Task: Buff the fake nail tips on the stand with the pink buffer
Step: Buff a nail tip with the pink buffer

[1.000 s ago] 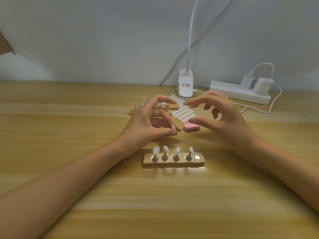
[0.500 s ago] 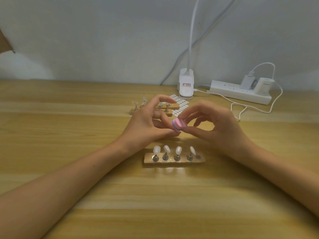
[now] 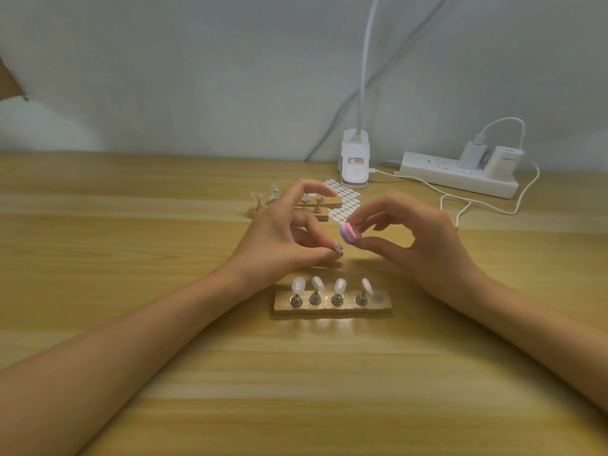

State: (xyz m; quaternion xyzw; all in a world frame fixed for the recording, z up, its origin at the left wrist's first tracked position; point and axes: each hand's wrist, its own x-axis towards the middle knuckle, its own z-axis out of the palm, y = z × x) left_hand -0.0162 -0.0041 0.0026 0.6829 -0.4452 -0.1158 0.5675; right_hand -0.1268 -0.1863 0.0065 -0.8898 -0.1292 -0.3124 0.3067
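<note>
A wooden stand [image 3: 332,307] lies on the table in front of me with several pale fake nail tips [image 3: 340,286] upright on metal pegs; its rightmost spot [image 3: 378,298] is bare. My left hand [image 3: 283,240] hovers just behind the stand and pinches a small nail tip [image 3: 338,248] between thumb and fingers. My right hand [image 3: 418,245] holds the pink buffer [image 3: 348,233] between thumb and fingertips, with the buffer's end a little above and right of the pinched tip.
Two more wooden stands [image 3: 324,218] with pegs lie behind my left hand. A sheet of white oval stickers [image 3: 347,200] lies beside them. A white clip lamp base [image 3: 355,162], a power strip [image 3: 457,176] and a looping white cable [image 3: 473,202] sit along the wall.
My right hand took the pink buffer off the table and lifted it to my left hand's fingertips. The left hand stayed almost still.
</note>
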